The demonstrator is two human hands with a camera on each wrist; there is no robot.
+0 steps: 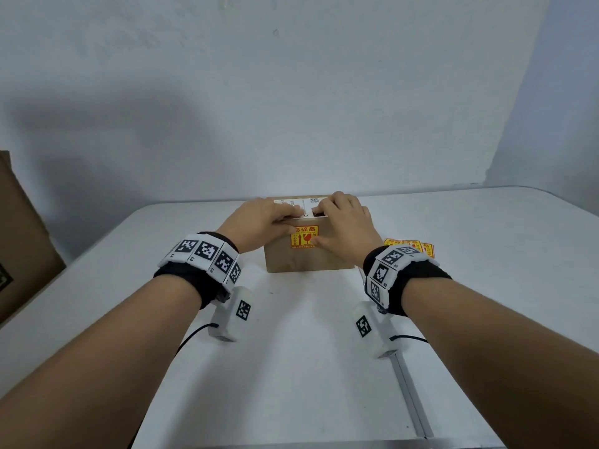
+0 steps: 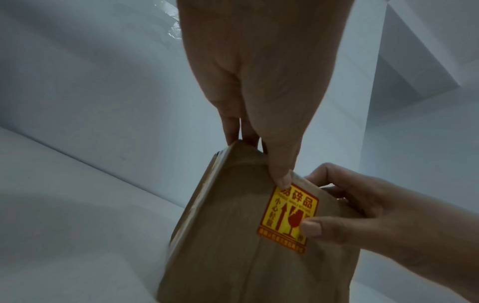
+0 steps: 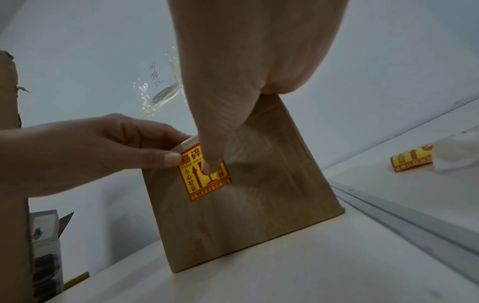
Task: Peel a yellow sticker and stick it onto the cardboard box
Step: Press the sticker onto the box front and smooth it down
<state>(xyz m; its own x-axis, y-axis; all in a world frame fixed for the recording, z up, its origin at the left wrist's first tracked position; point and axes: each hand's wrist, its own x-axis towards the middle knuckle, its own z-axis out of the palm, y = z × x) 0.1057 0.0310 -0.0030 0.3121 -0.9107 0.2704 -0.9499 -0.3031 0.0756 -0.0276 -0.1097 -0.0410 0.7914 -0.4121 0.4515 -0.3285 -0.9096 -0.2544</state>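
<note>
A small brown cardboard box point(image 1: 308, 259) stands on the white table point(image 1: 291, 367) in front of me. A yellow and red sticker point(image 1: 304, 237) lies flat on its front face, near the top edge. My left hand point(image 1: 293, 221) has its fingers curled over the box top, and its thumb touches the sticker's upper left corner point(image 3: 181, 158). My right hand point(image 1: 327, 226) grips the top edge the same way from the right, its thumb point(image 3: 210, 167) pressing on the sticker's middle. In the left wrist view the sticker point(image 2: 287, 213) shows between both thumbs.
Several spare yellow stickers point(image 1: 418, 249) lie on the table just right of the box, with a white backing sheet point(image 3: 453, 153) beside them. A large cardboard carton point(image 1: 22, 241) stands at the far left. A metal seam point(image 1: 411, 393) crosses the table at the right. A wall rises behind.
</note>
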